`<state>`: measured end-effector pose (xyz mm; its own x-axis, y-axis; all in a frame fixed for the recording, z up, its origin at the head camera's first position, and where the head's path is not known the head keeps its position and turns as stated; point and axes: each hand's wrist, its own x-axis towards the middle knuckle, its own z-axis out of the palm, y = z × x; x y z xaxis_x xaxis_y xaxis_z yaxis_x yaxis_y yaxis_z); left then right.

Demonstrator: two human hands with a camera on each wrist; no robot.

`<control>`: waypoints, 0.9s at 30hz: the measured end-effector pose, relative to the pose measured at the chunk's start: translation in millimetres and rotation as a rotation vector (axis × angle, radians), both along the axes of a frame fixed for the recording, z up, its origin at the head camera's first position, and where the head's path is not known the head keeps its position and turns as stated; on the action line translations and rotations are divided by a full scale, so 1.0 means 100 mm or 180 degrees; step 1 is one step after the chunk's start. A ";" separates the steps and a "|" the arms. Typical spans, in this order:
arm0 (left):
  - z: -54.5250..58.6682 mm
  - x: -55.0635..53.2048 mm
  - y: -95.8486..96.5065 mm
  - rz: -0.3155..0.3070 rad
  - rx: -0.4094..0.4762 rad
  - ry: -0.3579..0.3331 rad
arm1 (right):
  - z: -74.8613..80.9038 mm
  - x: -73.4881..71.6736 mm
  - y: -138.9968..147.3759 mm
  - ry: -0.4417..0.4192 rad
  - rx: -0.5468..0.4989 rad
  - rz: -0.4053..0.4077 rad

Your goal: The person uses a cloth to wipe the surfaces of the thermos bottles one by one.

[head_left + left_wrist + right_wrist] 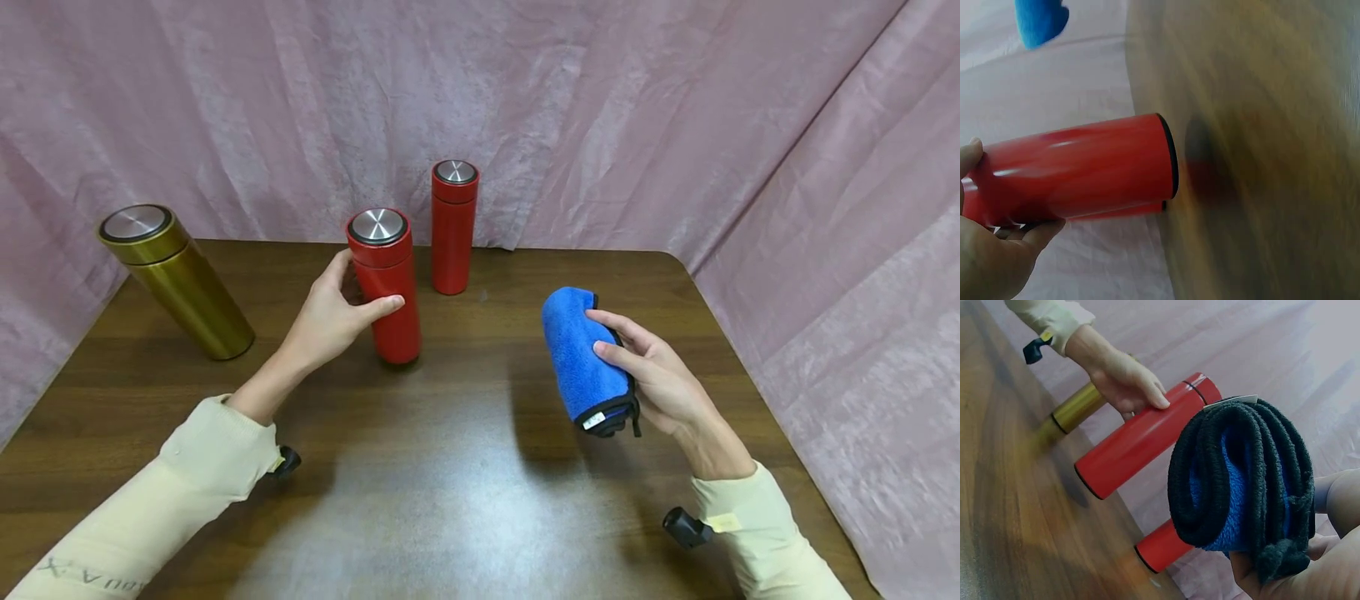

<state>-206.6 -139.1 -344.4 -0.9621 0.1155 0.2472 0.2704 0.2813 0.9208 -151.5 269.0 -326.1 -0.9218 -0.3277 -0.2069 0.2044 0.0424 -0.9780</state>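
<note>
My left hand grips the upper part of a red thermos bottle with a silver disc on its lid, thumb across the front. In the left wrist view the base of this bottle is raised off the table, its dark reflection apart from it. On the right, my right hand holds a rolled blue towel with black edging and a small white label. Its folded layers face the right wrist camera. The towel is up in the air, casting a shadow on the table.
A second red thermos bottle stands near the back edge of the wooden table. To the left stands a gold thermos bottle. Pink curtains hang behind the table and along the right side.
</note>
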 end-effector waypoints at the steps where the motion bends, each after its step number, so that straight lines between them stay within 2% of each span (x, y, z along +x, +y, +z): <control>1: 0.00 0.03 0.03 -0.0047 0.0014 -0.0012 | 0.00 0.00 0.00 0.0002 0.0002 0.0003; 12: -0.01 0.31 0.35 -0.0438 -0.0014 -0.0062 | 0.00 0.02 0.01 -0.0011 -0.0035 -0.0001; 20: -0.07 0.42 0.51 -0.0599 0.0042 -0.0095 | 0.04 0.09 0.00 0.0039 -0.0005 0.0076; 27: -0.10 0.49 0.59 -0.0700 0.0019 -0.0075 | 0.07 0.13 0.01 0.0075 0.0021 0.0102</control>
<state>-157.8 -80.6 -354.0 -0.9193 0.3218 0.2264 0.3031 0.2123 0.9290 -138.0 270.0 -319.3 -0.9155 -0.3559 -0.1876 0.1799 0.0549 -0.9822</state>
